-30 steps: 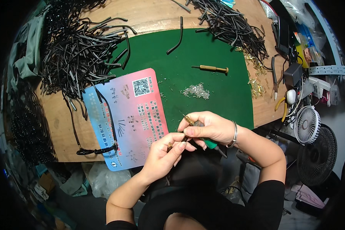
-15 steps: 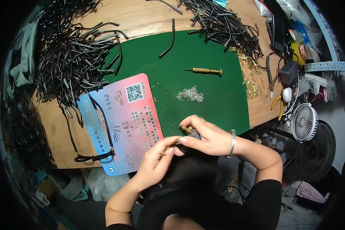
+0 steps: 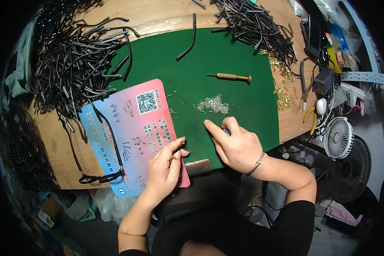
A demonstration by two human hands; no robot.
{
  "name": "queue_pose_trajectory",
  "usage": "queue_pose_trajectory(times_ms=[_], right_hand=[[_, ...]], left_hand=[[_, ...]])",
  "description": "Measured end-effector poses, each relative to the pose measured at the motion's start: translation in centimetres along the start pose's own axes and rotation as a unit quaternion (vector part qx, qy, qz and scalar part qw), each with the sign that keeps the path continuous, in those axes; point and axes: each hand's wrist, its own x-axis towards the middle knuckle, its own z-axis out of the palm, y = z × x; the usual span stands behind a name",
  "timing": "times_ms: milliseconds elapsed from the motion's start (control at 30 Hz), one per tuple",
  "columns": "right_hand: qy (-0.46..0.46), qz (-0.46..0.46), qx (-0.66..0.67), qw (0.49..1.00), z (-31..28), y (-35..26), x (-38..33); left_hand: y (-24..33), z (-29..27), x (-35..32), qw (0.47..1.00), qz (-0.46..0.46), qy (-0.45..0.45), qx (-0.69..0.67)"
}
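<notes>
My left hand (image 3: 161, 173) is closed over the right edge of the printed blue-and-pink card. A small brass-coloured piece (image 3: 172, 158) shows between its fingers; its kind is unclear. My right hand (image 3: 240, 147) rests over the green mat (image 3: 247, 111), index finger stretched toward a heap of tiny silvery screws (image 3: 213, 104), the fingertip just short of it. Its other fingers are curled round something bluish, mostly hidden. Beyond the heap lies a brass screwdriver (image 3: 232, 77). A pair of black eyeglasses (image 3: 89, 178) lies across the card (image 3: 147, 128).
Piles of black eyeglass temples (image 3: 72, 64) cover the left and far right (image 3: 260, 32). One loose temple (image 3: 193, 36) lies on the mat. Gold-coloured small parts (image 3: 283, 96) are scattered along the right edge. Pliers (image 3: 312, 119) and a white fan (image 3: 338, 137) stand farther right.
My hands have come apart. The right hand has moved forward to the screw heap, while the left has shifted slightly left. A ridged metal strip at the mat's front edge is now uncovered.
</notes>
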Motion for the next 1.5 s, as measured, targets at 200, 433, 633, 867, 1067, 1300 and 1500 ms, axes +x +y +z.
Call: queue_pose_trajectory(times_ms=[200, 433, 633, 867, 1067, 1300, 1500], right_hand=[[0.004, -0.002, -0.013, 1.0, 0.2, 0.1, 0.0], [-0.037, -0.011, -0.009, 0.999, -0.3, -0.2, 0.5], [-0.163, 0.012, 0.273, 0.948, -1.5, -2.0, 0.3], [-0.233, 0.01, 0.293, 0.927, -1.2, -3.9, 1.2], [-0.295, 0.123, 0.481, 0.817, -1.0, -3.1, 2.0], [-0.31, 0.129, 0.538, 0.773, -0.9, -2.9, 2.5], [-0.336, 0.143, 0.521, 0.771, -1.2, -3.0, 3.1]], left_hand=[[0.5, -0.7, -0.6, 0.983, -0.101, -0.025, -0.148], [0.6, -0.9, -0.9, 0.982, -0.108, -0.005, -0.155], [0.3, -0.3, -1.3, 0.989, -0.094, 0.033, -0.109], [-0.8, 1.4, -1.7, 0.985, 0.062, 0.124, 0.099], [-0.6, 1.9, -1.4, 0.969, 0.102, 0.141, 0.176], [-0.6, 1.7, -1.0, 0.966, 0.126, 0.138, 0.179], [-0.9, 1.5, -1.2, 0.963, 0.133, 0.135, 0.191]])
